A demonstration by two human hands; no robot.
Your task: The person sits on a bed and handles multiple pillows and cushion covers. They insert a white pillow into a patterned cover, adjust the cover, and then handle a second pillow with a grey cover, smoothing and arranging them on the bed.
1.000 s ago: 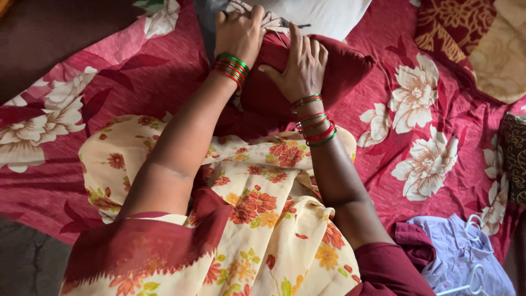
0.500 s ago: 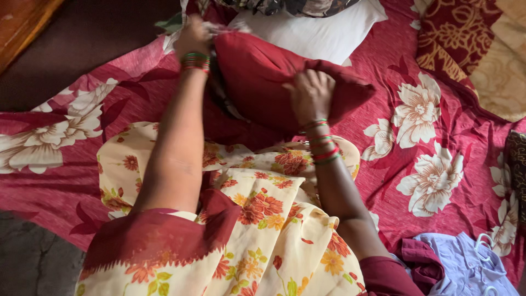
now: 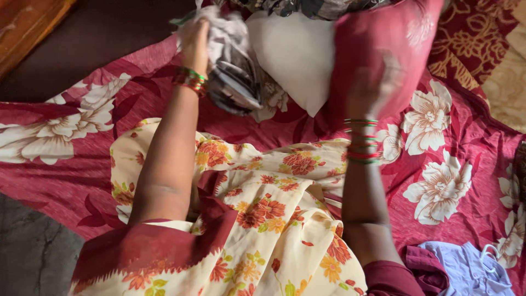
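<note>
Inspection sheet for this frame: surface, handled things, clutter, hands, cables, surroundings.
Surface: red floral bedsheet spread out, wrinkled.
Handled things: red pillow cover, blurred, lifted off beside a white pillow; crumpled dark patterned cloth.
Clutter: lilac garment with white hangers at lower right; maroon and gold fabric at upper right.
Hands: left hand grips the crumpled cloth; right hand grips the red cover.
Cables: nothing seen.
Surroundings: dark floor, wooden edge at upper left.

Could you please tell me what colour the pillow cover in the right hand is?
Dark red pillow cover, seen in the head view.
</note>
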